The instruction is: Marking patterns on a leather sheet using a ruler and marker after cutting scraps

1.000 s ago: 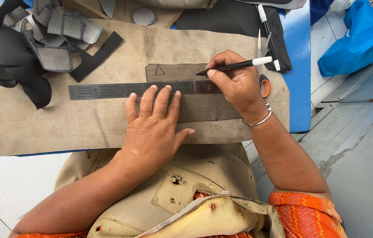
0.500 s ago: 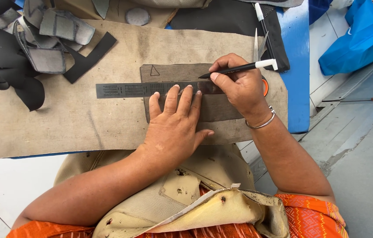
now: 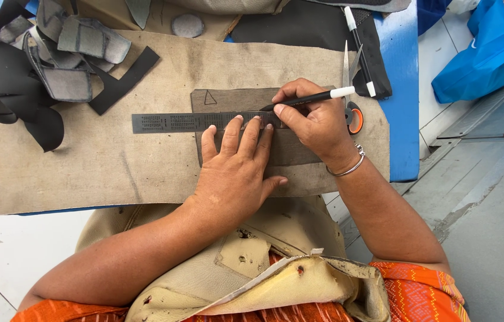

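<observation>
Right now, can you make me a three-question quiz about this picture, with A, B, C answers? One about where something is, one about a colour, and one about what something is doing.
1. Where do the scissors lie?
A. on the floor
B. past the right hand, near the table's blue edge
C. on the person's lap

2. What colour is the bag at the upper right?
A. blue
B. pink
C. yellow

3. What is the left hand doing?
A. holding a cup
B. hanging off the table
C. pressing flat on the ruler

Answers:
1 B, their blades and orange handle show just beyond the right hand.
2 A, it is bright blue.
3 C, its fingers are spread over the ruler and the grey fabric piece while the right hand holds the pen.
</observation>
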